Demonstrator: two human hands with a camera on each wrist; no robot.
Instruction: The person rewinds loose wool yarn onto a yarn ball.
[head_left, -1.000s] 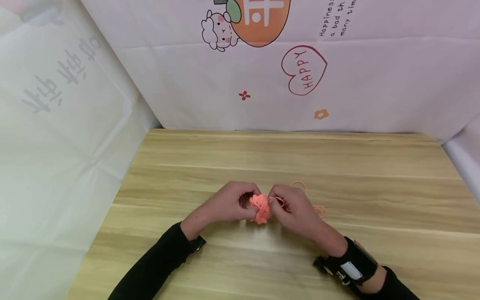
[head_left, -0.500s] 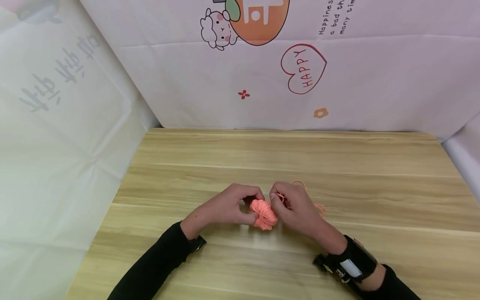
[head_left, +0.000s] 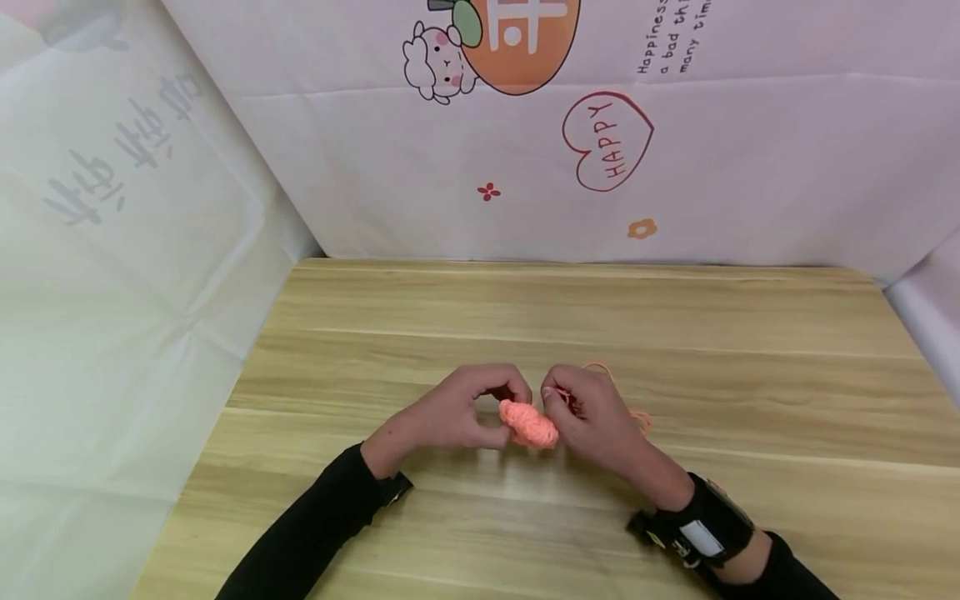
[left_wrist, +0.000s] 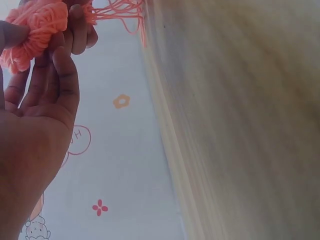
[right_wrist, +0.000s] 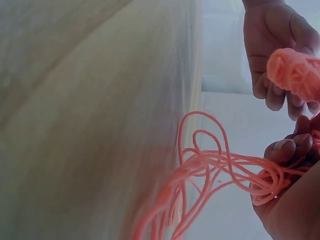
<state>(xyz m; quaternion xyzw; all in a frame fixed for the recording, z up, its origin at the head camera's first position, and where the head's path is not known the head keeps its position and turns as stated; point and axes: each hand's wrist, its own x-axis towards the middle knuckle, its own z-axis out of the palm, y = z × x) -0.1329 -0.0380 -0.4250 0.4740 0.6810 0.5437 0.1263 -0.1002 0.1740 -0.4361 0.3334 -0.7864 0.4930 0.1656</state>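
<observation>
A small coral-pink ball of yarn (head_left: 529,424) is between the two hands, near the middle of the table. My left hand (head_left: 465,410) holds it with thumb and fingertips; in the left wrist view the thumb presses on the wound yarn (left_wrist: 42,27) while the fingers support it from the other side. Close on its right, my right hand (head_left: 592,417) pinches strands of the same yarn, its fingers curled. From that hand a bunch of loose yarn loops (right_wrist: 215,165) trails down toward the table in the right wrist view.
The wood-grain table (head_left: 420,317) runs back to a white printed cloth (head_left: 360,167) standing upright behind it. Another white cloth (head_left: 150,333) hangs along the left side. Part of the loose yarn (head_left: 641,421) lies just beyond the right hand.
The ball of yarn has turned in the left hand's fingers and shifted slightly to the right. The right hand stays nearly in place, holding the strands throughout.
</observation>
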